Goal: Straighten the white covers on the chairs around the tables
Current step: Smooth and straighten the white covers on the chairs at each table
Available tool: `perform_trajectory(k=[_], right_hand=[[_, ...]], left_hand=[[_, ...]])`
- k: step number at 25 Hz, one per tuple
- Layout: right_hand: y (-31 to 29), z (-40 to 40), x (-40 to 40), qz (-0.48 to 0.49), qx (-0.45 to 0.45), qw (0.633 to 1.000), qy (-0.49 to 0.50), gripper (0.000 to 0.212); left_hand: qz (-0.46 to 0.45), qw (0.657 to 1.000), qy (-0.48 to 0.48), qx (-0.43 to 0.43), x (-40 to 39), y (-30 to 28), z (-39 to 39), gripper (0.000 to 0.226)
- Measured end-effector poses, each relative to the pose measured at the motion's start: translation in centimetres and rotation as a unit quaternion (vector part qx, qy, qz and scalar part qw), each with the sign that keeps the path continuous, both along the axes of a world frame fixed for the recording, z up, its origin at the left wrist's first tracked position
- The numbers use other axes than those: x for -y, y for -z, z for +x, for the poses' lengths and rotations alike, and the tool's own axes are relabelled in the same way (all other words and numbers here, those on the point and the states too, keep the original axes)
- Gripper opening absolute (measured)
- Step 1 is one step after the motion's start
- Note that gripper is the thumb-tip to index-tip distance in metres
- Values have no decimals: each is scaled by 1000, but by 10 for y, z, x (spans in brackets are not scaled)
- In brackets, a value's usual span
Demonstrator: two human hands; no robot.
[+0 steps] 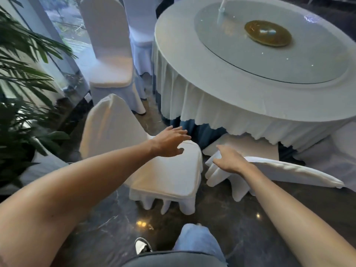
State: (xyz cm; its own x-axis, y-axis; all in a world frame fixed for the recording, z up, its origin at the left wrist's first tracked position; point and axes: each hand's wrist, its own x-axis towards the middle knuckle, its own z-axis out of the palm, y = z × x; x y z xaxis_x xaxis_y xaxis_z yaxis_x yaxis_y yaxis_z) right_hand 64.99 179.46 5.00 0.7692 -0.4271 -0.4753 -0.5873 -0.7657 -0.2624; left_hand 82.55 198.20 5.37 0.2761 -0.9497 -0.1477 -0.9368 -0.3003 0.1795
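A white-covered chair [169, 176] stands in front of me, its back [109, 124] to the left and its seat toward the round table [212, 89]. My left hand [169, 141] hovers open over the far edge of that seat, fingers spread. A second white-covered chair [285, 170] stands to the right, its back top edge running toward me. My right hand [229, 158] rests on that top edge near its left corner, fingers partly curled on the white cover; the grip itself is hidden.
Two more covered chairs [109, 54] stand further back on the left beside a window. A large leafy plant [25, 89] fills the left side. The table carries a glass turntable with a gold dish [267, 33]. Dark glossy floor [221, 209] lies below, with my leg and shoe.
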Motion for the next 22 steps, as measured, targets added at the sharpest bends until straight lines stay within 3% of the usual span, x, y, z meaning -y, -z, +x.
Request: perform_trajectory(k=[8,14,17,22], right_hand=[[17,133,-121,108,114,986,61,89],[28,205,-201,175,111,976,73,88],[32,234,-236,221,104,965,95,75],[57,283,-290,270,66,953,120,97]], left_hand=[[7,999,-30,43,-104,-15,113,60],[61,995,-52,57,-161,-8,186,66],[66,996,-21,60,-179,-2,220,72],[131,987,85,42,-203,17,303,72]])
